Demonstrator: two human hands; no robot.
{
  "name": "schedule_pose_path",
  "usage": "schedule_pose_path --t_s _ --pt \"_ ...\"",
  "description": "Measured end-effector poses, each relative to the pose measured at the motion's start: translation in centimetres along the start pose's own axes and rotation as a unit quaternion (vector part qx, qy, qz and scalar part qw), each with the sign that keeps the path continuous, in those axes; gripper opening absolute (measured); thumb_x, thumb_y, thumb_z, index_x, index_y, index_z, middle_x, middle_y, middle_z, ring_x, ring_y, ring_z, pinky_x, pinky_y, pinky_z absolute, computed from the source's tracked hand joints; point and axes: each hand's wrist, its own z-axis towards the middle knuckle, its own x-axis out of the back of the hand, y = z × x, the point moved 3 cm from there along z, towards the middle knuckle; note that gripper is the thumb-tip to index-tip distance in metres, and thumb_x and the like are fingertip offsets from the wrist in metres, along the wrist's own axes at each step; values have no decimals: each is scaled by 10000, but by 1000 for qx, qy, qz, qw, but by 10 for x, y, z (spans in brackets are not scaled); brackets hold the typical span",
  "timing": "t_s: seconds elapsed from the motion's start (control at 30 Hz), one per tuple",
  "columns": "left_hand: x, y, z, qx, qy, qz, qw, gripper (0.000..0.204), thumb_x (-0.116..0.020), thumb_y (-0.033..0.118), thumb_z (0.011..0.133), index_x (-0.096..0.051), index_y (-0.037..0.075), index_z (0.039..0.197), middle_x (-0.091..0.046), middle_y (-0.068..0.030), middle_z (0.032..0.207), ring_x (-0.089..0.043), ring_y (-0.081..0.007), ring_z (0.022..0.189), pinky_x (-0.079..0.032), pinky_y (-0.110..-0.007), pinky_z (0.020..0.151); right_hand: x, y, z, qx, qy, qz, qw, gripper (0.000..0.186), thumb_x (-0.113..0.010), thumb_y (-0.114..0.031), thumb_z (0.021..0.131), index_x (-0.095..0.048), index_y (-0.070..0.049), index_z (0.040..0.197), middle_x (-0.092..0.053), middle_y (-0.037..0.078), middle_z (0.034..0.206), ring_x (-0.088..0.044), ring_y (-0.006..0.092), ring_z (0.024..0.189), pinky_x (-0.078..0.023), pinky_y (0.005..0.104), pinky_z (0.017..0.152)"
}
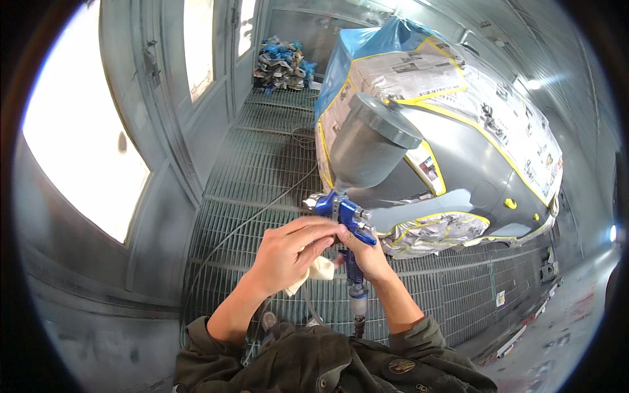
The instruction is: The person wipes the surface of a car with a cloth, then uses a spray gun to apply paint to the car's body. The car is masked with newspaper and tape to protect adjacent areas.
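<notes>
My right hand (368, 257) grips the handle of a blue spray gun (345, 213) held upright in front of me. A large grey cup (368, 145) sits on top of the gun, and an air hose (358, 308) hangs from the handle's base. My left hand (288, 252) holds a small pale cloth (317, 270) against the gun's body, fingers curled over it. Behind the gun stands a grey car (472, 157) masked with newspaper and yellow tape, with blue plastic sheeting (373, 42) over its far end.
The floor is a metal grate (262, 170) with a hose (262, 213) trailing across it. Grey booth walls with bright windows (85, 144) run along the left. A pile of crumpled masking paper (282, 62) lies at the far end.
</notes>
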Motion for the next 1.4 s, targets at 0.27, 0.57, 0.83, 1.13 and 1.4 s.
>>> schedule_pose_path --t_s 0.27,0.57,0.83,1.13,1.4 --pt "-21 9 51 -27 -223 116 968 262 -656 74 893 -683 36 1152 -708 -127 1059 -697 -294 842 -565 -361 734 -10 15 -5 11 -91 60 994 231 -528 -172 1022 -566 -1 1172 -637 82 961 -670 165 755 -609 289 567" --pt "-19 11 48 21 -203 64 977 182 -730 61 825 -722 1 996 -726 -140 920 -706 -258 790 -552 -330 703 -15 17 -11 23 -132 43 990 257 -539 -226 1028 -566 -5 1157 -617 57 919 -651 125 724 -582 239 523" --pt "-9 2 45 28 -208 68 975 221 -727 60 842 -717 9 1057 -727 -153 975 -705 -260 818 -551 -336 718 -20 22 -5 -1 -146 41 988 261 -524 -203 1029 -555 4 1185 -624 54 936 -650 122 741 -588 242 528" --pt "-6 2 41 79 -185 30 979 209 -733 54 823 -734 10 1027 -735 -137 981 -706 -240 838 -544 -324 769 -25 17 -5 -17 -130 31 991 261 -514 -198 1032 -553 10 1186 -622 54 949 -652 121 725 -589 249 525" --pt "-2 15 18 114 39 -2 993 181 -779 -32 724 -734 -4 897 -731 -102 856 -691 -166 780 -531 -282 703 -12 5 -6 9 -95 13 995 285 -578 -260 1011 -592 -2 1131 -632 40 964 -635 117 827 -580 253 525"
